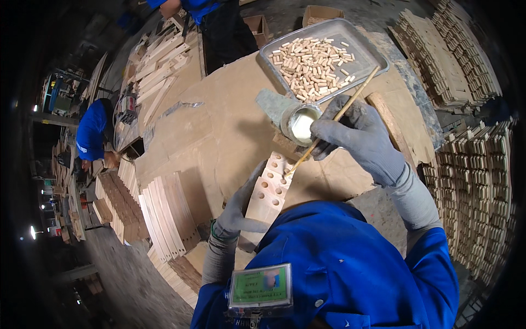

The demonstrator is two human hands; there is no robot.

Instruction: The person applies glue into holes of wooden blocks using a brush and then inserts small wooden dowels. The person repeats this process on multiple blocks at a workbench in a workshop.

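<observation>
My left hand (239, 211), in a grey glove, grips several wooden slats (267, 189) held together, their end faces with round holes turned up. In my gloved right hand (359, 129) a thin wooden stick (342, 109) is pinched at a slant. Its lower tip touches the slat ends beside one of the holes. Just left of my right fingers, a cup (303, 126) of white liquid, likely glue, stands tilted toward me. A metal tray (359, 46) with many wooden dowels (312, 66) lies beyond the cup.
Cardboard (213, 131) covers the bench. More slats (170, 214) stand at its left edge, and a wooden bar (389, 123) lies right of my right hand. Tall stacks of wooden parts (476, 192) flank the right side. Two people in blue work at the far left (93, 129) and far side (222, 27).
</observation>
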